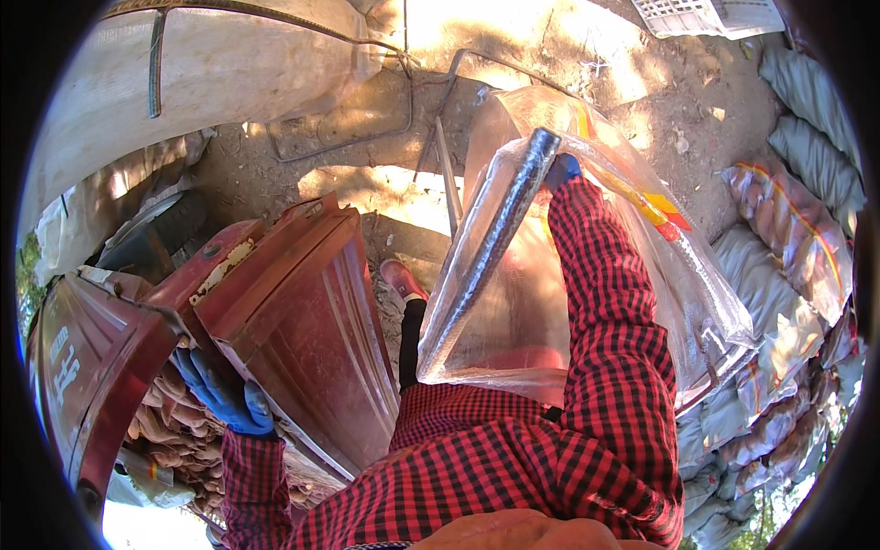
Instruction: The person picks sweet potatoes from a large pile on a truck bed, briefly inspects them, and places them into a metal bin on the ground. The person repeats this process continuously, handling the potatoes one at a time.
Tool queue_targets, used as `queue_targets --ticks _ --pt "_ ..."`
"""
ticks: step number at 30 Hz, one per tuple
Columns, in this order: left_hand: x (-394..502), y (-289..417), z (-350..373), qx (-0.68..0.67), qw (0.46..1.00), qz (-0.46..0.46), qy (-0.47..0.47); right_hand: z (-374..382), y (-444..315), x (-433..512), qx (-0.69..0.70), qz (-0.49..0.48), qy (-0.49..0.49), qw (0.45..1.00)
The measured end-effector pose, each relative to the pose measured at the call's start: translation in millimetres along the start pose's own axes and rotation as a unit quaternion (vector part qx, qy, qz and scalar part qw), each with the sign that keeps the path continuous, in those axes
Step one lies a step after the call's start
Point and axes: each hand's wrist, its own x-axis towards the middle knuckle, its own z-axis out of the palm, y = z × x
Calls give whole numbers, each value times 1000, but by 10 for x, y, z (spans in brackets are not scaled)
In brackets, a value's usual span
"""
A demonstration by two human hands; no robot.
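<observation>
My left hand [230,399], in a blue glove, is at the edge of a red metal tailgate panel [309,309], beside the vehicle's side wall [103,371]. Its thumb stands apart from the fingers, and I see nothing held. My right arm reaches across the mouth of a clear plastic mesh bag [505,295], whose rim is spread around a frame. At the upper end of a shiny bar [495,227] along that rim is my right hand [564,170], also blue-gloved. The sleeve and bar hide most of its fingers.
Sweet potatoes [168,419] lie in the vehicle's bed. Filled sacks [790,254] line the right side. A large pale sack [240,75] is upper left, near bent metal rods [344,148] on the dirt ground. A white plastic crate [708,17] stands at the top right.
</observation>
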Motion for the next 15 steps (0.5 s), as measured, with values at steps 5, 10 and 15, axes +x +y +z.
queue_targets --ticks 5,10,15 --pt "19 42 -23 3 1000 -4 0 146 -127 -173 -94 -44 -20 994" --pt "35 42 -20 -5 1000 7 4 147 -310 -111 -167 -63 -8 984" --pt "-1 24 0 -7 1000 -14 0 54 -567 73 -236 -69 -9 969"
